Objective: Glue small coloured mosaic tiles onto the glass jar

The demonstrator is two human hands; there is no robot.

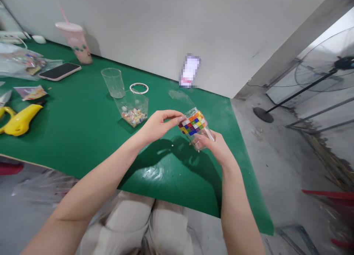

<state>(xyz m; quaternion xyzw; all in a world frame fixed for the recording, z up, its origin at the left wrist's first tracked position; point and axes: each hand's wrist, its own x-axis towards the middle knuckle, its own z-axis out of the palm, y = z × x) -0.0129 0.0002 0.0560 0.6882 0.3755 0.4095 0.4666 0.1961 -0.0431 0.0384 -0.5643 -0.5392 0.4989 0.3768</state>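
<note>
Head view: held the mosaic cup [193, 124] in the right hand [217, 144], over the green table [88, 137], long ways near to far. Had the left hand [160, 124] pinched narrow at its left side; could not tell if holding anything.

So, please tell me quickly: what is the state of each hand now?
Left hand: at the tiled cup; whether it pinches anything cannot be told.
Right hand: closed, holding the tiled cup.
</note>
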